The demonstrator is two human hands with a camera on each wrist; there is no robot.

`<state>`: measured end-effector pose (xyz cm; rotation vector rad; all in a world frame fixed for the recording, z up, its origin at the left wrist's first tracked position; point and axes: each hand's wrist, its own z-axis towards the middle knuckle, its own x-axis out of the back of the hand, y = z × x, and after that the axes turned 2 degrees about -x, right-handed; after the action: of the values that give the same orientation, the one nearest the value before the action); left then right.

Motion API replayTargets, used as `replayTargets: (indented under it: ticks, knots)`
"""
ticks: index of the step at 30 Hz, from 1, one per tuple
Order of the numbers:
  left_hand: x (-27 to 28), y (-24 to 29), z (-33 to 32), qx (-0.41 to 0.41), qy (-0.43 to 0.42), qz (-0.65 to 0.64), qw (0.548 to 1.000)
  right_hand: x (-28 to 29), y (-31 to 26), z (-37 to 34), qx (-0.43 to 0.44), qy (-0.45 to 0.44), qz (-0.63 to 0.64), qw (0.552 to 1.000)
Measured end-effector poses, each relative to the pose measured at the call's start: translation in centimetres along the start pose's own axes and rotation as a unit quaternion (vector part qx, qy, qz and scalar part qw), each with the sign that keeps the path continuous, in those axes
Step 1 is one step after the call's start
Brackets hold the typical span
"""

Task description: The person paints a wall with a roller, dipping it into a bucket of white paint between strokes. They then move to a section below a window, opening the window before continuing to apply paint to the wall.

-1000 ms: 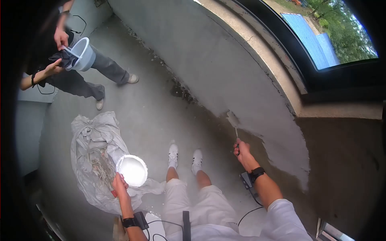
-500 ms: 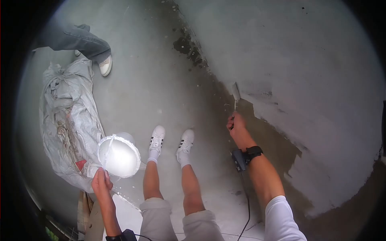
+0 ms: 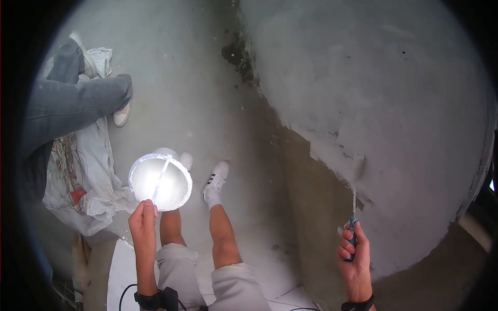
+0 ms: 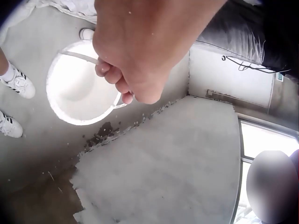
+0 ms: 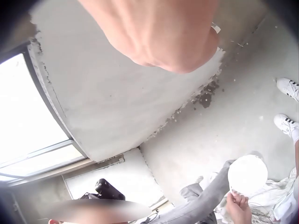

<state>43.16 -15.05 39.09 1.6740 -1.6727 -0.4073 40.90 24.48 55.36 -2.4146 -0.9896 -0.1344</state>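
The grey floor (image 3: 171, 93) (dark stains (image 3: 236, 56) blotch it) bears a crumpled whitish sheet (image 3: 96, 155).

The left hand (image 4: 135, 60) grips the handle (image 4: 80, 56) of a white bucket (image 4: 50, 91), with striped white shoes (image 4: 21, 84) at the left edge.

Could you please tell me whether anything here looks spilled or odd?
Yes, possibly spilled: dark splotches lie on the floor along the foot of the wall, standing out against the paler surface; whether they are wet, I cannot tell.
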Motion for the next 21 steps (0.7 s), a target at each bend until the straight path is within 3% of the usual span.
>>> replayTargets:
  ticks: [5, 9, 12, 14, 17, 19, 21]
  knots:
    - [-0.8, -0.3, 0.4, 0.037, -0.011, -0.040, 0.998, -4.4, 4.4, 12.5, -0.010, -0.028, -0.053, 0.998]
    - [-0.8, -1.9, 0.6, 0.064, -0.013, -0.047, 0.997, -13.5, 8.4, 27.8, -0.063, 0.032, -0.015, 0.997]
    - [-1.2, -1.8, 1.0, 0.086, -0.006, -0.054, 0.995, -18.6, 10.6, 34.2, -0.106, 0.066, 0.040, 0.991]
    - [-1.6, -2.3, 0.8, 0.089, -0.003, -0.055, 0.994, -19.4, 11.3, 35.6, -0.117, 0.084, 0.045, 0.989]
    - [-2.8, -1.3, 0.2, 0.096, 0.023, -0.049, 0.994, -15.6, 10.7, 34.4, -0.094, 0.021, 0.017, 0.995]
    - [-3.2, -1.6, 0.1, 0.091, 0.025, -0.053, 0.994, -12.6, 7.4, 29.1, -0.099, 0.020, -0.005, 0.995]
    - [-3.1, -1.5, 0.0, 0.099, 0.024, -0.058, 0.993, -8.6, 3.3, 22.3, -0.119, -0.039, 0.004, 0.992]
